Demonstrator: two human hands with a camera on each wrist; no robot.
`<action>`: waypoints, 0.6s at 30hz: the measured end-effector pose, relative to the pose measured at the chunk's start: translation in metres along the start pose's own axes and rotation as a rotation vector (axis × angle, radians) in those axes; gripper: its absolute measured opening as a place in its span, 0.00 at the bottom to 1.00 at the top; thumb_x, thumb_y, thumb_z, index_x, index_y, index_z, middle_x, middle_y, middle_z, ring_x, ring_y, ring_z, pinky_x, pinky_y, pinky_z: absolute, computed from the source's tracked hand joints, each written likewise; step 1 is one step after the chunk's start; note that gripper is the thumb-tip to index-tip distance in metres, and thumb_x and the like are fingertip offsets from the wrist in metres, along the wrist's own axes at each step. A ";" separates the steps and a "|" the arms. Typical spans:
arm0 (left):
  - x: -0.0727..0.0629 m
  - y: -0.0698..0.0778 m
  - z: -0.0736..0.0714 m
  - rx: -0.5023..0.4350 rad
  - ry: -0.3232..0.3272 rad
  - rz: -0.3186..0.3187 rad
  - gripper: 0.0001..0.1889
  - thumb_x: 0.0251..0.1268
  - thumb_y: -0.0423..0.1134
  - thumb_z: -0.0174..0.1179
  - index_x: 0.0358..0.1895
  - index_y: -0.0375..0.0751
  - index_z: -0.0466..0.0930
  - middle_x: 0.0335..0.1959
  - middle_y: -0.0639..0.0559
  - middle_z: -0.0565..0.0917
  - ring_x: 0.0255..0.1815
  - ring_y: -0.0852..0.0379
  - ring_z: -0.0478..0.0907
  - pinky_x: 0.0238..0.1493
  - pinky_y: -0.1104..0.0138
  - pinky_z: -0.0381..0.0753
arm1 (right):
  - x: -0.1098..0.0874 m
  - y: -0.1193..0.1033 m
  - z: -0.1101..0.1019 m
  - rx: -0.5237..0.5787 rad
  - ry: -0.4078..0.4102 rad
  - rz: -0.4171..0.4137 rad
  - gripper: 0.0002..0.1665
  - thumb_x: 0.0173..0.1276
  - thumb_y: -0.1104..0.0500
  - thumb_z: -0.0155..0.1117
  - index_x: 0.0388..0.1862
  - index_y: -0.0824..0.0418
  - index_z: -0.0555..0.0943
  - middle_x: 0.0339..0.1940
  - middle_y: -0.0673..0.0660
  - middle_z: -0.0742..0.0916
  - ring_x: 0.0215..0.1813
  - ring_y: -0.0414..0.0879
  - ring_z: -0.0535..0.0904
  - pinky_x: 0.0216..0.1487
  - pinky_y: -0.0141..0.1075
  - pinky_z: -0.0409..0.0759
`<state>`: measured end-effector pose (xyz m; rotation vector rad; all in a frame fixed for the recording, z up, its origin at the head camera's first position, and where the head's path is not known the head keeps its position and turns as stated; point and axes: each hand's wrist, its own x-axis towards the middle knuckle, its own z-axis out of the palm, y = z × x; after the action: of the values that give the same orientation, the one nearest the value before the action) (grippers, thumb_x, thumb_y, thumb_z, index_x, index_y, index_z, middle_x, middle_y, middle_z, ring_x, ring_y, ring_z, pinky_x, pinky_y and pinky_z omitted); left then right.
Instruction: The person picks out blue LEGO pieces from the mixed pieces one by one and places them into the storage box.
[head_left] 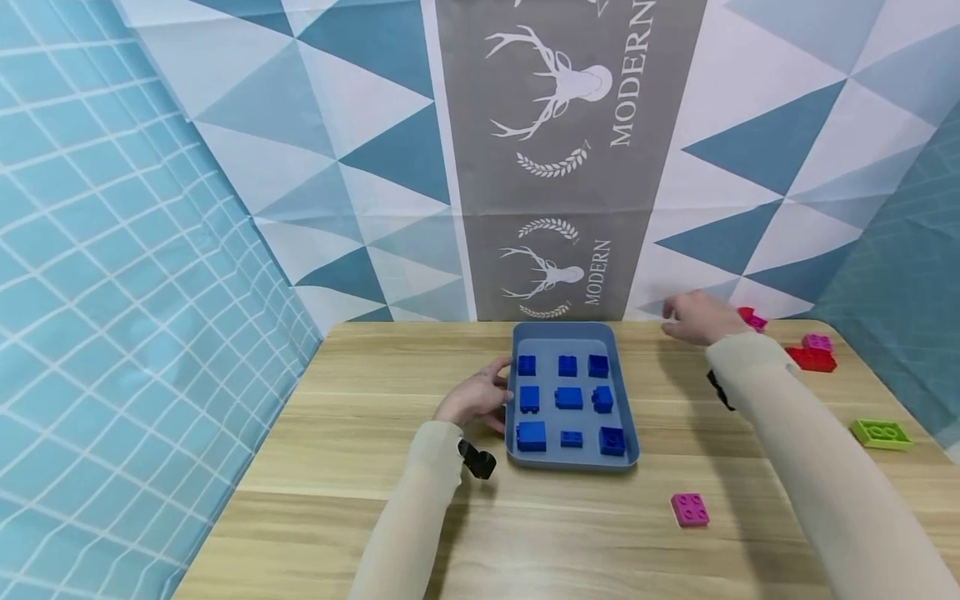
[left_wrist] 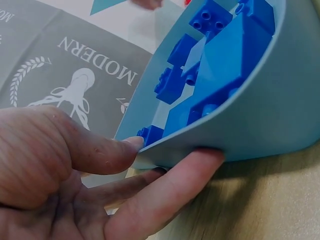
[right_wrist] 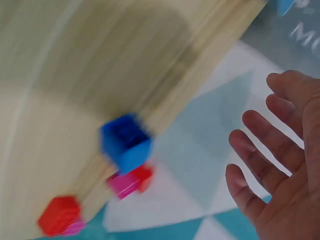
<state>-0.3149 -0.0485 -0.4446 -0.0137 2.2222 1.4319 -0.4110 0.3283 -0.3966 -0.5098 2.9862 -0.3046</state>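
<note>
A grey-blue tray (head_left: 562, 331) on the wooden table holds several blue building blocks (head_left: 568, 398) set in rough rows. My left hand (head_left: 474, 397) grips its left wall, the thumb (left_wrist: 107, 152) at the rim and fingers against the outside, as the left wrist view shows. Over the table's back right part, my right hand (head_left: 701, 318) is raised with loosely bent, spread fingers and nothing in them. A loose blue block (right_wrist: 127, 142) lies on the table near this hand in the right wrist view; the right hand and arm seem to hide it from the head view.
Red blocks (head_left: 812, 359) and pink blocks (head_left: 817, 342) lie toward the back right corner, with more beside the right hand. A lime green block (head_left: 881, 433) sits near the right edge. A flat pink block (head_left: 690, 509) lies in front, right of the tray. Patterned cloth hangs behind.
</note>
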 end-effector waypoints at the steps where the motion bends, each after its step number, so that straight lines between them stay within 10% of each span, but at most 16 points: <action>1: 0.000 0.000 0.000 0.002 0.005 -0.006 0.37 0.76 0.26 0.50 0.82 0.55 0.52 0.76 0.33 0.64 0.59 0.35 0.79 0.31 0.54 0.92 | -0.005 0.008 -0.001 -0.010 -0.006 0.015 0.19 0.69 0.56 0.63 0.52 0.70 0.82 0.46 0.68 0.87 0.45 0.59 0.82 0.45 0.58 0.84; 8: -0.003 -0.002 -0.003 0.007 0.018 -0.021 0.36 0.77 0.26 0.50 0.82 0.54 0.52 0.74 0.32 0.65 0.51 0.37 0.82 0.29 0.54 0.92 | -0.026 0.048 0.002 -0.017 -0.001 0.055 0.21 0.68 0.56 0.63 0.51 0.71 0.81 0.41 0.67 0.87 0.38 0.55 0.81 0.43 0.57 0.84; 18: 0.001 0.001 -0.001 -0.006 0.003 -0.023 0.37 0.77 0.26 0.50 0.82 0.55 0.52 0.75 0.33 0.64 0.54 0.38 0.81 0.31 0.53 0.92 | -0.044 0.077 0.024 -0.021 -0.020 0.153 0.38 0.58 0.48 0.77 0.61 0.68 0.76 0.55 0.78 0.80 0.52 0.74 0.76 0.45 0.71 0.81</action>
<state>-0.3164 -0.0483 -0.4436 -0.0425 2.2132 1.4269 -0.3915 0.4099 -0.4335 -0.2814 2.9897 -0.2531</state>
